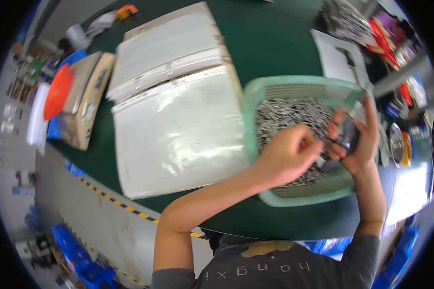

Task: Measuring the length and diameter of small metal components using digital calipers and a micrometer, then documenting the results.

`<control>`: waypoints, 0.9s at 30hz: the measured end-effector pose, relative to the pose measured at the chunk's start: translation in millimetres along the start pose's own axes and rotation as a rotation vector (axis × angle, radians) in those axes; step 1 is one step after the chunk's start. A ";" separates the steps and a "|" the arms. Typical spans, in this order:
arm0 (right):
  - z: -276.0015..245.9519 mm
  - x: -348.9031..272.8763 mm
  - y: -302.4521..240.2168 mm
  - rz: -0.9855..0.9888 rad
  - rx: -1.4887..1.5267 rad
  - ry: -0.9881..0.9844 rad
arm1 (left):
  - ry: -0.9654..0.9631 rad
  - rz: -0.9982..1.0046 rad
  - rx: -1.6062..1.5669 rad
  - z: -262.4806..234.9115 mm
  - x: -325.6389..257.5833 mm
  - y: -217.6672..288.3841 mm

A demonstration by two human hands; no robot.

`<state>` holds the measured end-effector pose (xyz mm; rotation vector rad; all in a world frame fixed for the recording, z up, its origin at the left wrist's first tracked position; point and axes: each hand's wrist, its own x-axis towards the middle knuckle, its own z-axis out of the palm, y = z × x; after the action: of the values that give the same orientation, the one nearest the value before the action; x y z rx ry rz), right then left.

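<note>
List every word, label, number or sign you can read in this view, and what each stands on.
Grey shirt: pale letters across the front, upside down in this view; readable, but I don't copy out wording.
Open folder: small dark marks on the strip between its pages; too small to read.
Tan folder at left: a green mark; too blurred to read.
Striped tape: yellow and black, no letters visible.
Nothing else is legible.

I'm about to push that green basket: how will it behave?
The green basket probably feels heavy for its looks, given the many metal-looking pieces inside. Its broad, low shape suggests sliding before tipping. The perforated walls look like plastic, so they may flex slightly.
</note>
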<state>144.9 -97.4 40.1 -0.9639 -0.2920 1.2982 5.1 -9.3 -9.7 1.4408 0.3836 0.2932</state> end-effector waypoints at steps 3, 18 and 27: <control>-4.4 2.5 -2.2 0.038 -0.037 0.007 | -0.019 -0.083 -0.143 -1.1 -1.4 7.8; -10.6 1.9 -0.2 0.051 0.055 -0.093 | -0.051 -0.097 -0.227 -2.8 -5.1 14.6; -7.8 3.1 -1.4 0.036 -0.060 -0.038 | -0.079 -0.088 -0.164 -4.6 -5.7 19.0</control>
<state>151.9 -98.0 35.5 -0.9998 -0.3463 1.3486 -1.3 -5.4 9.2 1.2672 0.3497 0.1911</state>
